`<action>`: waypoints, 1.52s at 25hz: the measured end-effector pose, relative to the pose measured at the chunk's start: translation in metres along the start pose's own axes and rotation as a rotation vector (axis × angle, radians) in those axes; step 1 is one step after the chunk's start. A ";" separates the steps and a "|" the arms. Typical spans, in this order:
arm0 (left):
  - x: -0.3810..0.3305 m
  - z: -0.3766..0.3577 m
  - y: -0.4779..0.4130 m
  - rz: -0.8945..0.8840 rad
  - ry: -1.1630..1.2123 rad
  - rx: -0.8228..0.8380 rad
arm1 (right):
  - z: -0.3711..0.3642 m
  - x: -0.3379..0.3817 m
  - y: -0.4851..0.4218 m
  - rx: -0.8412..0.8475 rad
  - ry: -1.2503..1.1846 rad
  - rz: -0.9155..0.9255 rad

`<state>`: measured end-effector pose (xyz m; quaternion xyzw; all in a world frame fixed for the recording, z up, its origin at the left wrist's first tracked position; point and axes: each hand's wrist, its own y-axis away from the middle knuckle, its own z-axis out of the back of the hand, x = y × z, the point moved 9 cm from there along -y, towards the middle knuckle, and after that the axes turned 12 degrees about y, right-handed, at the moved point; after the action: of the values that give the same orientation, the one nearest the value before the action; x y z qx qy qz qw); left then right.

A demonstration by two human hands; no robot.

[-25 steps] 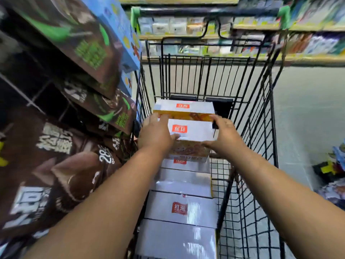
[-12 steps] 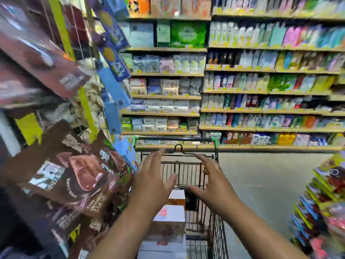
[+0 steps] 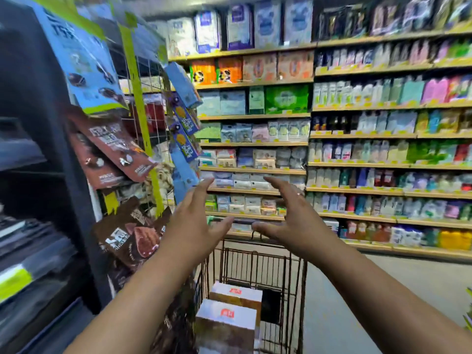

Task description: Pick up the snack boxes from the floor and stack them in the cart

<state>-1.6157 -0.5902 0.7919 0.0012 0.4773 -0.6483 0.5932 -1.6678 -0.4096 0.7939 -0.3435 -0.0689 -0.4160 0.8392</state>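
Both hands have let go and lifted clear of the stack. The left hand (image 3: 195,226) and right hand (image 3: 290,223) now hang empty above the cart (image 3: 255,261), fingers straight and spread. The snack boxes (image 3: 227,321) sit stacked inside it at the lower centre of the frame, so that placement looks finished — fetching another box would likely come next. Hanging snack bags (image 3: 115,149) crowd the left of the frame, and stocked shelves (image 3: 357,164) line the far side across a grey floor (image 3: 383,290).

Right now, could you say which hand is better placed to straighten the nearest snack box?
Left, probably. The left hand and right hand are both open and empty, but the nearest snack box sits at the left of the cart, nearer the left forearm.
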 end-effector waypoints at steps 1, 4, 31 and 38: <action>-0.012 0.006 0.006 -0.006 -0.025 -0.007 | 0.009 0.006 0.002 0.005 -0.007 0.031; -0.047 0.028 0.023 -0.020 -0.067 -0.049 | 0.026 0.023 0.010 0.028 -0.059 0.131; -0.245 0.433 0.557 0.770 -0.864 -0.608 | 0.010 0.531 0.353 0.532 -0.756 1.112; -0.358 0.469 0.694 1.008 -1.079 -0.872 | 0.036 0.649 0.507 0.655 -0.916 1.460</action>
<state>-0.7100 -0.4956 0.8214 -0.3234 0.2789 0.0223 0.9040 -0.8658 -0.5971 0.8183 -0.1781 -0.2749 0.4336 0.8395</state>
